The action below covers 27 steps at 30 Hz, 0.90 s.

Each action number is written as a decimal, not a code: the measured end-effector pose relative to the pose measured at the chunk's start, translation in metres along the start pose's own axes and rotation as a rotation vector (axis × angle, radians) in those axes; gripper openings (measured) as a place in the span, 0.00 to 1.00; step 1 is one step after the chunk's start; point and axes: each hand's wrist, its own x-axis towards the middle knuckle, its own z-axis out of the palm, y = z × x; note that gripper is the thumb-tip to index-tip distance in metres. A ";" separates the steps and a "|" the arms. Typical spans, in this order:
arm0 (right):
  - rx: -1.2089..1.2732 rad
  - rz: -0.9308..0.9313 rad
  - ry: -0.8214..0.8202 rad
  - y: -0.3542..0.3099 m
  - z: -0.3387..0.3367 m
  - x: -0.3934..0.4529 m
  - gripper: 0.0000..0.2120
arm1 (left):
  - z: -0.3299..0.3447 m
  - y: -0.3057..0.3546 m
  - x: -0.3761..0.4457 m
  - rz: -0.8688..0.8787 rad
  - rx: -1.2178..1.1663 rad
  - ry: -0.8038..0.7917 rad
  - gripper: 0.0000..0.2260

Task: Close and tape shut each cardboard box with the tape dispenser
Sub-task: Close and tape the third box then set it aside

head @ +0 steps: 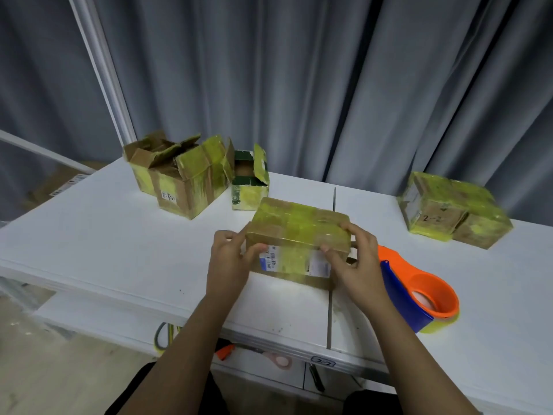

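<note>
Cardboard everywhere, most of it plastered in yellow-green tape. Four boxes total on the white worktop (119,235). Closed box (299,235) front and centre, held from both sides: left hand (230,259) with fingers (254,250) clamped on its left end, right hand (356,265) with fingers (350,227) wrapped over the top right corner, thumb on the front face beside the shipping label. Two open boxes at the back left, flaps up: a bigger open box (182,181) and, just right of it, a small green-lined box (250,181). Taped box (449,205) marked "2-2" sitting well apart at the far right, looking shut. Only one tape dispenser (419,295), orange and blue, lying on the worktop just right of the right hand, partly hidden behind the wrist. Grey curtain (299,70) behind it all. Scissors (254,353) with an orange tip on a lower ledge under the near edge, mostly hidden by the left forearm.
</note>
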 end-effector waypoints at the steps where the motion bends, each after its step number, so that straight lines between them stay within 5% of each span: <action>1: 0.005 0.008 0.013 -0.001 -0.002 0.000 0.18 | 0.001 -0.001 0.001 -0.029 -0.018 0.004 0.13; 5: 0.097 0.075 0.063 -0.003 -0.006 0.002 0.09 | 0.005 -0.001 0.003 -0.077 -0.140 0.011 0.13; 11: 0.089 0.198 -0.016 -0.004 -0.006 0.005 0.31 | 0.020 0.009 -0.008 -0.089 -0.499 -0.034 0.32; 16: 0.097 0.154 0.083 0.001 -0.006 0.003 0.06 | 0.041 0.021 -0.036 0.100 -0.359 -0.018 0.31; 21: 0.187 0.142 0.041 -0.001 -0.018 -0.005 0.11 | 0.045 0.032 -0.051 0.079 -0.304 -0.139 0.52; 25: -0.335 0.019 0.209 0.010 -0.039 -0.011 0.02 | 0.049 0.031 -0.044 0.059 -0.395 -0.162 0.32; 27: -0.701 0.086 0.280 0.019 -0.053 -0.014 0.15 | 0.054 0.035 -0.040 0.074 -0.454 -0.184 0.23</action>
